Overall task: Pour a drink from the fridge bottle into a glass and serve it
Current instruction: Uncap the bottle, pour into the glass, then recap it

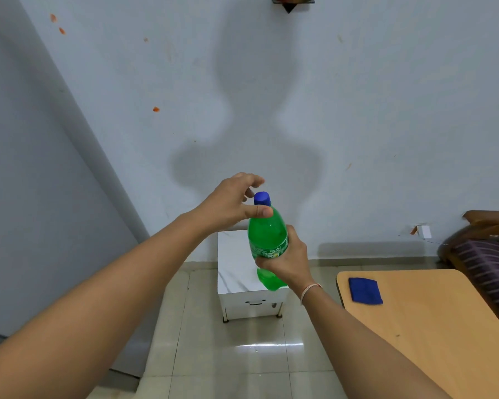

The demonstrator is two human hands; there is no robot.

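Note:
A green plastic bottle with a blue cap is held upright in the air at the centre of the head view. My right hand is wrapped around its labelled middle. My left hand hovers at the neck, thumb resting on the bottle's shoulder and fingers curled just behind the cap, apart from it. No glass is in view.
A small white stool stands on the tiled floor against the wall, below the bottle. A wooden table at the right carries a blue cloth. A bed with a striped cover is at the far right.

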